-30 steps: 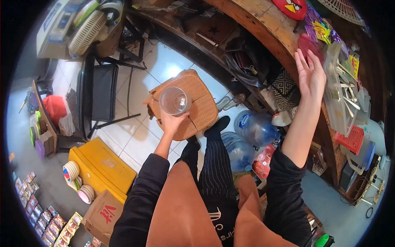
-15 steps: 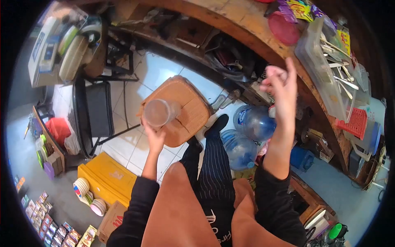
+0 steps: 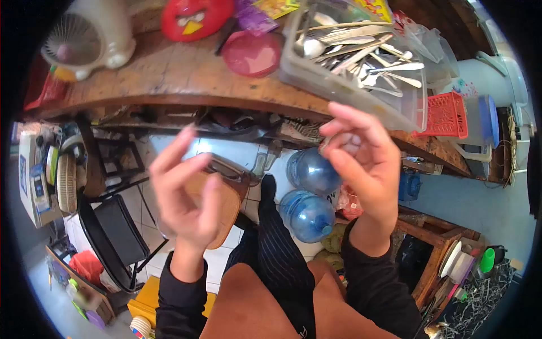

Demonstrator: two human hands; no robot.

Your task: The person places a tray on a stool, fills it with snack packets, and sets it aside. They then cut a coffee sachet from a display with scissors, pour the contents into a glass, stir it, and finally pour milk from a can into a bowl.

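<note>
My left hand (image 3: 189,195) is raised in front of the wooden stool (image 3: 223,209), fingers apart and holding nothing, slightly blurred. Just below the counter edge, my right hand (image 3: 364,161) has its fingers curled but apart, with nothing visible in it. Close above it stands a clear plastic box (image 3: 339,85) full of spoons and other cutlery (image 3: 367,51). A pink round lid or dish (image 3: 251,53) lies on the wooden counter (image 3: 169,73) left of the box. The clear container seen earlier is not in sight; my left hand covers part of the stool.
Two blue water bottles (image 3: 307,214) stand on the floor beyond my knees. A black chair (image 3: 118,237) is at the left. On the counter are a red bird-faced object (image 3: 197,20) and a small fan (image 3: 73,42). A red basket (image 3: 446,116) is at the right.
The view has shifted up toward the counter. My left hand has let go of the clear container and risen from the stool. My right hand appears lower and a little left, nearer the cutlery box.
</note>
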